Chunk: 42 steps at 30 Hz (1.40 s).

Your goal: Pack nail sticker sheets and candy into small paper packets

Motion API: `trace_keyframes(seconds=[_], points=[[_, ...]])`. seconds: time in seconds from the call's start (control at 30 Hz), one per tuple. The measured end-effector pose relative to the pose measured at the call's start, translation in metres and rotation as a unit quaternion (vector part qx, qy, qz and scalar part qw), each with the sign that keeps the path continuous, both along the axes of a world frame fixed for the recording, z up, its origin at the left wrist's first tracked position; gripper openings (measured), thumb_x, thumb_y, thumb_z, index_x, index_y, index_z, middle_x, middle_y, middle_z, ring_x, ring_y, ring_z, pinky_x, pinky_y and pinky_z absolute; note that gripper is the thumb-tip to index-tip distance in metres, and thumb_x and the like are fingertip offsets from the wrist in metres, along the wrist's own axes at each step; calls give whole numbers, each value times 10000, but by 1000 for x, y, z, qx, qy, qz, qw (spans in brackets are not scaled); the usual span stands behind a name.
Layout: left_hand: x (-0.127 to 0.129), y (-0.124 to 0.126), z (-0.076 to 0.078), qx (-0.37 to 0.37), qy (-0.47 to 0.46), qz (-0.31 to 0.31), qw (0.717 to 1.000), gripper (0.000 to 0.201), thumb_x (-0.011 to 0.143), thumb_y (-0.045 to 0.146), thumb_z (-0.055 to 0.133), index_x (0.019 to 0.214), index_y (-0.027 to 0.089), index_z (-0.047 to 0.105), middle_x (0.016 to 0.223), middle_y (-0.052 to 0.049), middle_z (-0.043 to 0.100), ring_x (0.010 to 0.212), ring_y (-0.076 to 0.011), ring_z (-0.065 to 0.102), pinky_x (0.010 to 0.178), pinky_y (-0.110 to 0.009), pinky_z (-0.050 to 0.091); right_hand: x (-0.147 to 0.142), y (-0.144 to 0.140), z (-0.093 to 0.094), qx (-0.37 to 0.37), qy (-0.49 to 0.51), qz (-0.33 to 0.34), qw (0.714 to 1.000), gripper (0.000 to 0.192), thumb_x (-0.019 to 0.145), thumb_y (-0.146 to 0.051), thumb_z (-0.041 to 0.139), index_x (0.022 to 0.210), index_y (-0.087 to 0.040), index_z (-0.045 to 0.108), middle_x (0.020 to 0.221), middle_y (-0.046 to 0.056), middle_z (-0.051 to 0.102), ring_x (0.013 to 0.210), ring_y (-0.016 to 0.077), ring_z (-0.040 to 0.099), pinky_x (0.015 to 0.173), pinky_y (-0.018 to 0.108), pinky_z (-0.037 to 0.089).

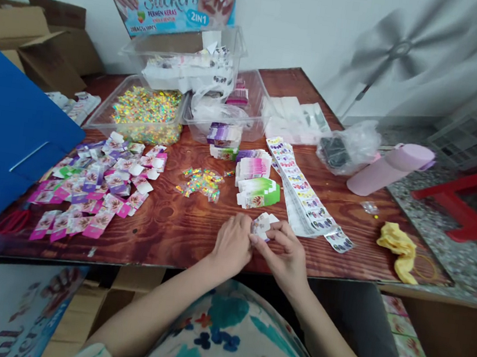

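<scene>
Between my two hands, just above the table's front edge, is a small white and purple card box [262, 226] with its end flaps sticking up. My left hand [233, 242] is closed at the box's left side, its fingertips partly hidden. My right hand [287, 258] pinches the box from the right with thumb and fingers. Beyond the hands lie stacks of flat boxes, one green [259, 193] and one pink [254, 167]. Strips of nail stickers [302, 190] stretch to the right of them. A small pile of wrapped candies [201, 183] lies to the left.
Many filled small boxes [101, 184] spread over the table's left. Behind stand a clear tub of candies [146, 111] and a tub of sticker sheets [183, 66]. A pink bottle [391, 170], plastic bag [350, 146] and yellow cloth [400, 252] are at right. Red scissors [13, 222] lie front left.
</scene>
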<state>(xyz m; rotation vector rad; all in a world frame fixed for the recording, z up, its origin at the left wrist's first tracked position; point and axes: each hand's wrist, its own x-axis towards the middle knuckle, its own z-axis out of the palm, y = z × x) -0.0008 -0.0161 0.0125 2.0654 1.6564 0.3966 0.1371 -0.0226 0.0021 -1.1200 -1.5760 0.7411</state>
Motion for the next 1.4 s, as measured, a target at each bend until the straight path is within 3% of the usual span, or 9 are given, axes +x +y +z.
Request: trace_keyframes(seconds=[0.13, 0.27, 0.43, 0.6, 0.73, 0.9, 1.07, 1.23, 1.4], points=[[-4, 5, -8, -84, -186, 22, 979, 143, 750, 253, 655, 862, 169, 627, 773, -33, 656, 744, -205, 622, 692, -291, 462, 0, -1, 4, -17, 27, -6, 999, 145, 857, -361, 647, 866, -227, 703, 833, 46, 594, 793, 197, 580, 734, 336, 479], [-9, 5, -8, -191, -419, 1, 887, 254, 682, 320, 746, 790, 124, 625, 677, 19, 617, 584, -102, 539, 568, -212, 417, 8, 2, 5, -150, 148, 22, 977, 293, 824, -444, 672, 1028, -235, 653, 901, 46, 630, 805, 186, 601, 729, 318, 510], [-13, 1, 2, -276, -454, -37, 847, 363, 624, 400, 802, 703, 129, 574, 551, 41, 573, 473, -75, 508, 481, -198, 418, 11, 4, 2, -366, 275, 195, 867, 351, 765, -516, 708, 922, -214, 624, 909, 48, 688, 799, 201, 660, 702, 328, 538], [-14, 0, 9, -309, -462, -27, 831, 372, 626, 389, 805, 751, 138, 561, 543, 49, 571, 430, -69, 511, 437, -187, 415, 9, 4, 1, -346, 295, 161, 876, 352, 728, -507, 750, 867, -211, 620, 864, 30, 693, 751, 183, 655, 661, 299, 533], [-14, 3, 6, -325, -451, -39, 830, 360, 647, 391, 788, 778, 132, 575, 538, 48, 563, 423, -74, 509, 433, -193, 408, 7, 3, 2, -300, 274, 118, 906, 288, 723, -441, 771, 822, -207, 636, 807, 6, 677, 713, 153, 631, 663, 270, 526], [-13, 3, -2, -213, -376, -33, 901, 450, 626, 391, 812, 929, 150, 582, 768, 1, 654, 633, -118, 588, 571, -215, 442, 7, 7, -2, -414, 325, 153, 836, 319, 656, -346, 814, 866, -201, 624, 819, 24, 695, 696, 161, 654, 621, 265, 533], [-17, -1, -6, -79, -342, -4, 937, 464, 749, 419, 728, 1080, 199, 488, 761, 31, 648, 706, -141, 598, 672, -234, 435, 9, 11, -13, -423, 360, 139, 820, 379, 603, -334, 845, 891, -206, 636, 734, -10, 664, 520, 93, 550, 463, 200, 432], [-22, -4, -4, -41, -316, -67, 945, 221, 875, 411, 579, 973, 214, 560, 885, 4, 654, 760, -143, 607, 711, -237, 429, 5, 6, -11, -366, 332, 129, 860, 310, 654, -375, 825, 828, -214, 624, 743, -21, 634, 538, 94, 535, 447, 200, 428], [-21, -7, -7, -27, -274, -14, 961, 221, 969, 410, 378, 1047, 218, 456, 785, 15, 609, 668, -144, 584, 650, -258, 415, 4, -1, -8, -223, 237, 105, 940, 216, 800, -428, 703, 887, -230, 695, 858, 25, 680, 733, 167, 627, 671, 308, 545]])
